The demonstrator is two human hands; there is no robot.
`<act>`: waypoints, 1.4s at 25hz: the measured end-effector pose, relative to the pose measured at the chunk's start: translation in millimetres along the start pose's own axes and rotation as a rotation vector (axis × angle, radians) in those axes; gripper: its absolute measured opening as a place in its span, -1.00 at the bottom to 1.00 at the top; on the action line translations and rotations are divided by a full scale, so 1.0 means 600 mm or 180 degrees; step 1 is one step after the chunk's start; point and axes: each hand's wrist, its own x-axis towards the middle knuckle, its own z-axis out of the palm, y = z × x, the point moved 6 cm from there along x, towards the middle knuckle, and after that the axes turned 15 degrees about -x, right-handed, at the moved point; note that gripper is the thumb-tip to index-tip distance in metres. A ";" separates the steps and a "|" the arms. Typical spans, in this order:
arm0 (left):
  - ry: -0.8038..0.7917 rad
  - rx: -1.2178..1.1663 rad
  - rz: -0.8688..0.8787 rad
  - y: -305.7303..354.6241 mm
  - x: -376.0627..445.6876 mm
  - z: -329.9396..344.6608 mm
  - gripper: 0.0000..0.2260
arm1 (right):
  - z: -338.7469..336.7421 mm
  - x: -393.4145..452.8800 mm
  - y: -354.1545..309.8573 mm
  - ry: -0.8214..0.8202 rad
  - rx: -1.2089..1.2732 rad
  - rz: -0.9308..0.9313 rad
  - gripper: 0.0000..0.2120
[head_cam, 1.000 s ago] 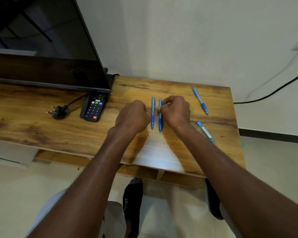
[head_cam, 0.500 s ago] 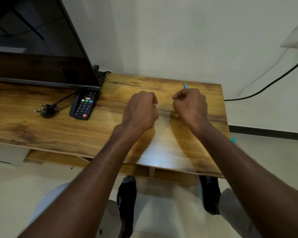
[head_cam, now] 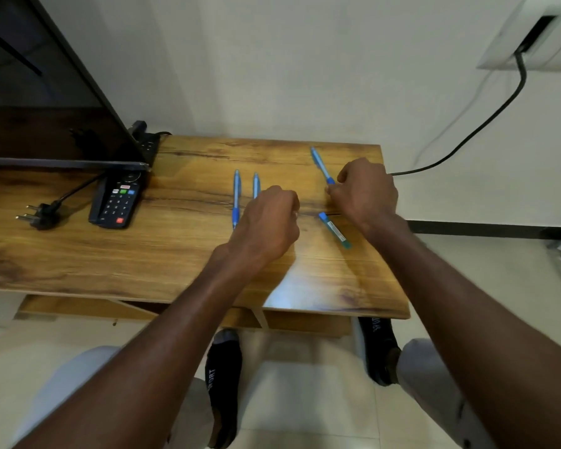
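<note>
Two blue pens lie side by side on the wooden table point(head_cam: 143, 254): the left pen point(head_cam: 236, 196) and the second pen point(head_cam: 256, 186). My left hand point(head_cam: 266, 222) is curled in a fist over their near ends and hides the second pen's lower half; I see nothing held in it. A third blue pen point(head_cam: 319, 163) lies slanted further right, and my right hand point(head_cam: 366, 189) pinches its near end with the fingertips. A teal pen point(head_cam: 336, 230) lies on the table between my two hands, untouched.
A black remote point(head_cam: 119, 202) and a loose black plug point(head_cam: 41, 215) lie at the left, below a dark TV screen point(head_cam: 46, 108). A power strip point(head_cam: 146, 140) sits behind the screen. A black cable point(head_cam: 467, 140) runs along the wall at the right.
My right hand left the two side-by-side pens, moved right and took hold of the slanted pen's end. My left hand stayed curled by the paired pens. The camera shifted.
</note>
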 end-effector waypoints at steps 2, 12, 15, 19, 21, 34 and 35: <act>0.0030 -0.0066 -0.0032 -0.003 0.000 -0.002 -0.82 | 0.009 -0.002 -0.008 -0.0079 0.0032 -0.0025 -0.82; 0.1123 -0.2336 -0.0952 -0.052 0.014 -0.077 -0.78 | -0.006 -0.030 -0.019 -0.1287 0.2774 0.0266 -0.92; 0.1158 -0.3586 -0.1195 -0.060 0.012 -0.081 -0.72 | -0.010 -0.067 -0.042 -0.1871 0.3084 -0.0166 -0.87; 0.1086 -0.3848 -0.1144 -0.056 0.014 -0.082 -0.67 | -0.019 -0.086 -0.067 -0.2230 0.2835 -0.0702 -0.80; 0.0853 -0.3855 -0.1138 -0.052 0.013 -0.077 -0.65 | -0.025 -0.080 -0.072 -0.2047 0.2847 -0.0671 -0.78; 0.0068 -0.3969 -0.1408 -0.023 -0.001 -0.024 -0.78 | -0.033 -0.054 -0.051 -0.1467 0.3526 -0.0229 -0.79; 0.0096 -0.3928 -0.1375 -0.024 -0.001 -0.026 -0.79 | -0.032 -0.054 -0.051 -0.1497 0.3570 -0.0231 -0.78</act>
